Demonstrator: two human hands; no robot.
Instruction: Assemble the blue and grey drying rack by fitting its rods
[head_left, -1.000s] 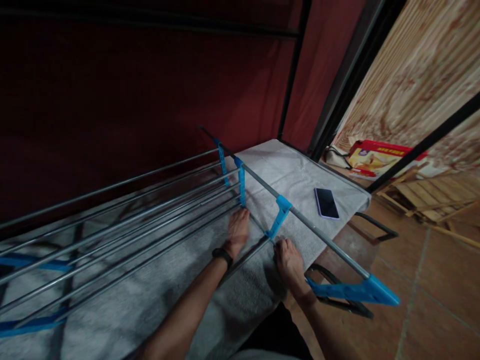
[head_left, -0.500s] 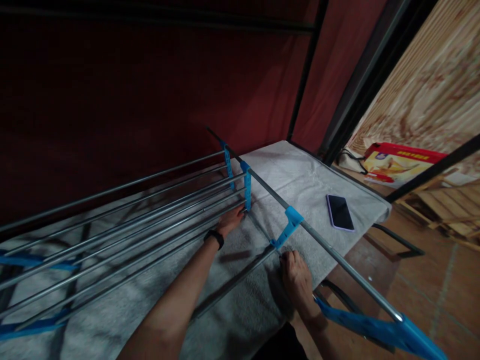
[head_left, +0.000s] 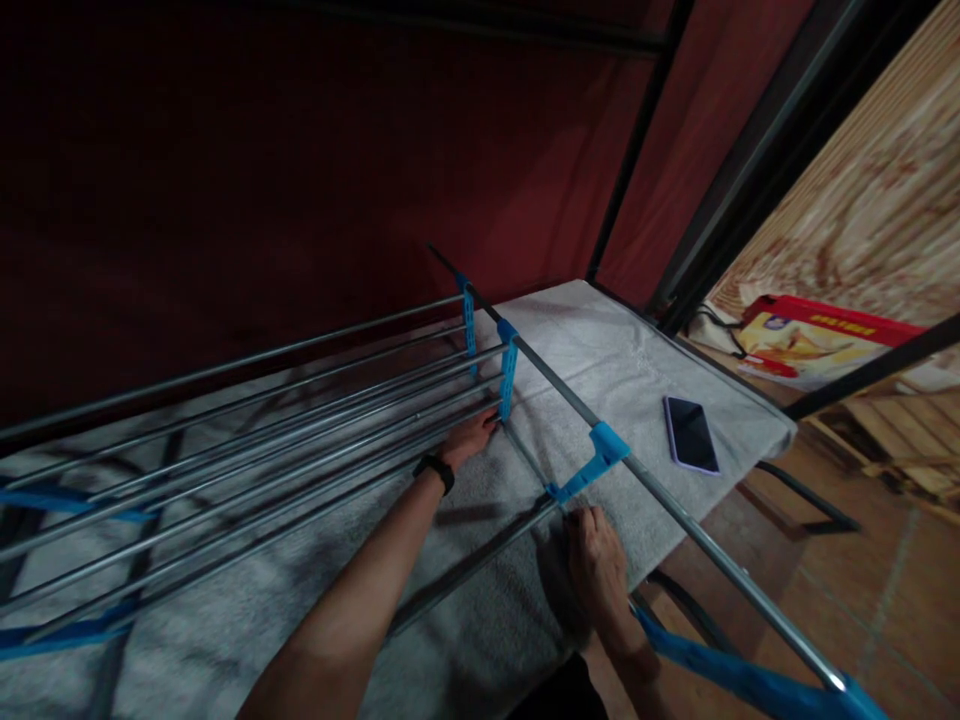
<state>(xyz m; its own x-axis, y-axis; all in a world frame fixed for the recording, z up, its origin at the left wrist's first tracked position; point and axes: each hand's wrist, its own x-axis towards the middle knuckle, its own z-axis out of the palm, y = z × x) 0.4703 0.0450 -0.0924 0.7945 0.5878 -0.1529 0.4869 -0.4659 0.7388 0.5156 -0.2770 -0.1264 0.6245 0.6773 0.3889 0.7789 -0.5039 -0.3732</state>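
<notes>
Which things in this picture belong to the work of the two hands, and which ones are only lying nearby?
In the work:
left hand, at the lower end of a blue bracket
right hand, near another blue bracket
metal rods
long metal tube

Only lying nearby:
phone, on the grey cloth
red-and-yellow box
wooden slats

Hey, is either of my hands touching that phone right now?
No, the phone lies on the grey cloth, apart from the left hand and the right hand, which are near the blue brackets.
</notes>
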